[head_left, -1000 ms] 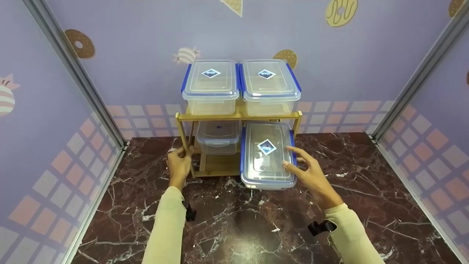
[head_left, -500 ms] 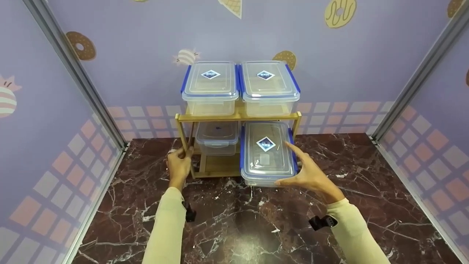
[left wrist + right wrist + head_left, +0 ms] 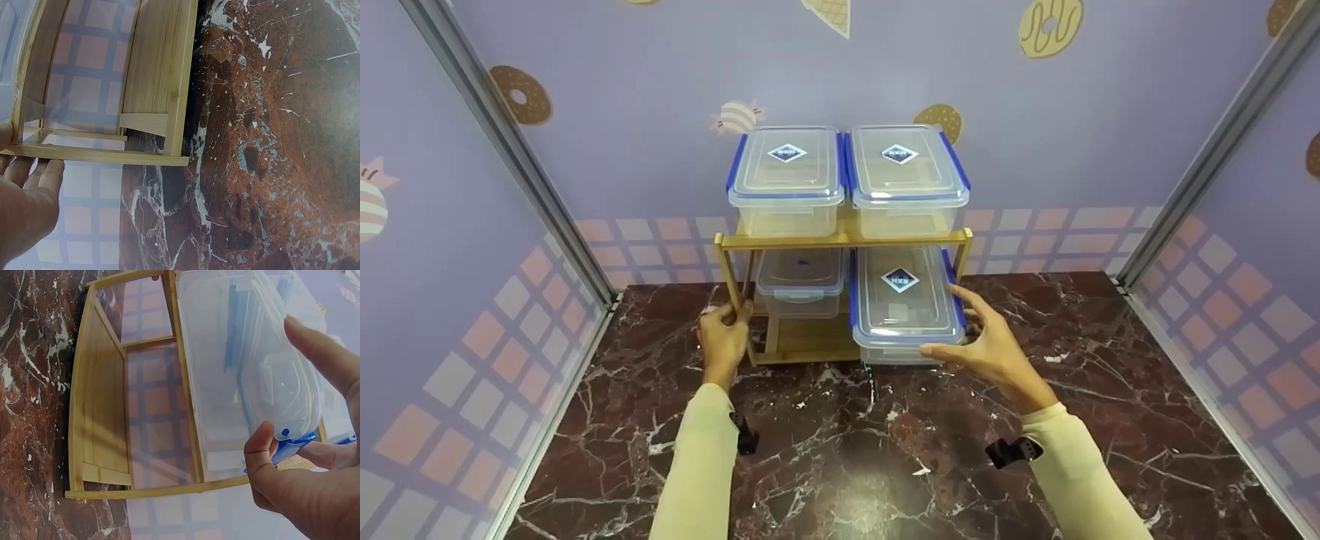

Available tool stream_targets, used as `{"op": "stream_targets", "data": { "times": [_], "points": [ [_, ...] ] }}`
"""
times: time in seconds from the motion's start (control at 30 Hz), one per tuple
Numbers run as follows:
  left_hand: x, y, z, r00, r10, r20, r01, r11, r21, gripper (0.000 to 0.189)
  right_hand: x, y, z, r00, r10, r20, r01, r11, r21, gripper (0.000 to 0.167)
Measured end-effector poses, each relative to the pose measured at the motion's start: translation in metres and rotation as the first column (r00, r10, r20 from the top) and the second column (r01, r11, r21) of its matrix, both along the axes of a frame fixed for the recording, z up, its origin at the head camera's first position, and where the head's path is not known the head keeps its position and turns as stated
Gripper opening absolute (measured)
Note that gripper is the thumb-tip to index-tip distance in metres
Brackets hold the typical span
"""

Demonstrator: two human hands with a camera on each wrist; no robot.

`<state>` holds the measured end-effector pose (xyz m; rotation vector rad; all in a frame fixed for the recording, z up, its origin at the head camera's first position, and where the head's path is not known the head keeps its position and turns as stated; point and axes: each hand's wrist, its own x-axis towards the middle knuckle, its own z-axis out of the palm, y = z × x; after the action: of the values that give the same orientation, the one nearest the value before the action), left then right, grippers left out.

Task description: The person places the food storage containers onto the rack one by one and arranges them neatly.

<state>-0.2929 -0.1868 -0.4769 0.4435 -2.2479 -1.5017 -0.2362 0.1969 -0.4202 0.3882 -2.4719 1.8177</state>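
Observation:
My right hand [image 3: 994,349] grips a clear lidded food container [image 3: 911,315] with blue side clips by its right front corner. The thumb lies at the container's front edge and the fingers at its right side. Its back part is under the top shelf of a two-tier wooden rack [image 3: 840,241], while its front end sticks out. In the right wrist view, the hand [image 3: 315,486] is curled about the blue clip [image 3: 295,445]. My left hand [image 3: 721,341] holds the rack's left front post; thumb and fingers [image 3: 52,175] lie on opposite sides of it.
Two similar containers, one at left [image 3: 786,176] and one at right [image 3: 907,176], stand on the top shelf. Another container [image 3: 802,289] sits at the lower left. The rack stands on a dark red marble-patterned surface [image 3: 840,450], before a purple patterned wall [image 3: 660,112].
The gripped container has moved back into the rack's lower right side. My right thumb has shifted from its lid to its front edge. The left hand stays on the post.

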Motion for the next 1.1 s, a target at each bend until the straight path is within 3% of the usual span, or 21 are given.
{"op": "stream_targets", "data": {
  "times": [0.43,0.67,1.1],
  "points": [
    [0.0,0.001,-0.002,1.0,0.012,-0.022,-0.012,1.0,0.008,0.027,-0.006,-0.01,-0.005,0.992,-0.107,-0.063,0.106,0.994,-0.013,0.094],
    [0.0,0.001,0.0,1.0,0.0,-0.03,0.001,0.999,0.034,0.026,-0.01,-0.019,-0.007,0.973,-0.2,-0.118,0.195,0.979,-0.052,0.093],
    [0.0,0.001,-0.001,1.0,0.015,-0.02,-0.015,1.0,0.026,0.025,-0.019,-0.028,-0.017,0.935,-0.333,-0.122,0.312,0.936,-0.164,0.08]
  ]
}}
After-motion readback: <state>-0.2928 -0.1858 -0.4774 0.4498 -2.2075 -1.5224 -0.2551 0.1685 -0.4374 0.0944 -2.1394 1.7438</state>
